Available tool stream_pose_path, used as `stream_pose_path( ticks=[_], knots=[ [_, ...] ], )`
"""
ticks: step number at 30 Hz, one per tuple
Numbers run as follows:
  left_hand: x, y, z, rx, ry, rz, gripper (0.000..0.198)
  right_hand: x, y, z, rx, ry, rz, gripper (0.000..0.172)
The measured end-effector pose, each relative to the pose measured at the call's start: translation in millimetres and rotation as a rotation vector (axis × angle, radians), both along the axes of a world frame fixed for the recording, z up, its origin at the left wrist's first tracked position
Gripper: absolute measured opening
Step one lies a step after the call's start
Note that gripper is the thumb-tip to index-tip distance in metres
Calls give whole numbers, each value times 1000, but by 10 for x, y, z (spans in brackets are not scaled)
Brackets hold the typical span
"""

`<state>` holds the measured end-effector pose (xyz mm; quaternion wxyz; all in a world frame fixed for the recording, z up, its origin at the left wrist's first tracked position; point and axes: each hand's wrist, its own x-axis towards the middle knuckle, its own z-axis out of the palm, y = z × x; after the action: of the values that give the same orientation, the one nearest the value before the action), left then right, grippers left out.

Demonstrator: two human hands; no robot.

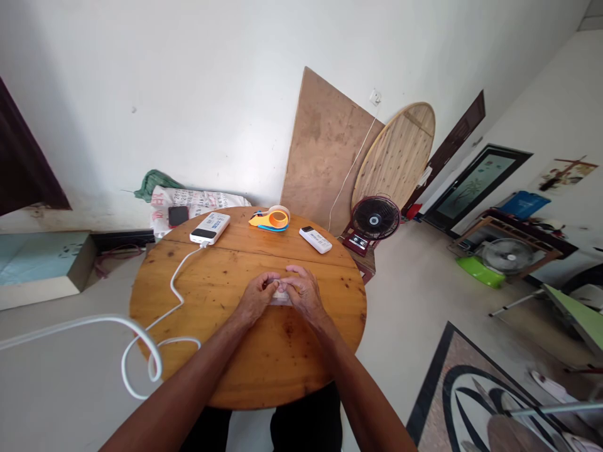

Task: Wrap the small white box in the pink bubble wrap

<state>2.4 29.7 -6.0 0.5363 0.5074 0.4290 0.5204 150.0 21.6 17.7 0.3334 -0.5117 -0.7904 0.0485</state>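
Both hands meet over a small white flat-sided object [281, 301] near the middle of the round wooden table [188, 301]. My left hand [257, 296] has its thumb and fingers pinched at the object's left and upper side. From the right, my right hand [306, 295] closes thumb and fingertips on it, with the index finger raised and curved. The fingers cover most of the object, so its kind cannot be made out. Beyond the hands lie a white power bank [316, 240] at the right and an orange and blue tape dispenser [271, 219].
Another white power bank [210, 228] lies at the table's left, with a white cable [175, 285] plugged in and looping off the edge. A black phone-like device [178, 216] rests on a printed sack [211, 199]. A fan [374, 220] stands beyond the table's right edge.
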Motion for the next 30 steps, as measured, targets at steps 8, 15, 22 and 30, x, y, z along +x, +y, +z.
stream_pose_path(
  ticks=[8, 15, 22, 30],
  knots=[
    [-12, -10, 29, -40, -19, -12, 29, 100, -138, 129, 111, -280, 102, 22],
    [-18, -6, -31, -61, -35, -36, 35, 55, -250, -116, 210, -329, -8, 27],
    [-7, -21, 14, -34, -38, -84, 37, -7, -296, -229, 253, -231, -11, 21],
    [-14, -20, 22, -61, -17, -50, 46, 6, -314, -210, 217, -211, -21, 30]
  ],
)
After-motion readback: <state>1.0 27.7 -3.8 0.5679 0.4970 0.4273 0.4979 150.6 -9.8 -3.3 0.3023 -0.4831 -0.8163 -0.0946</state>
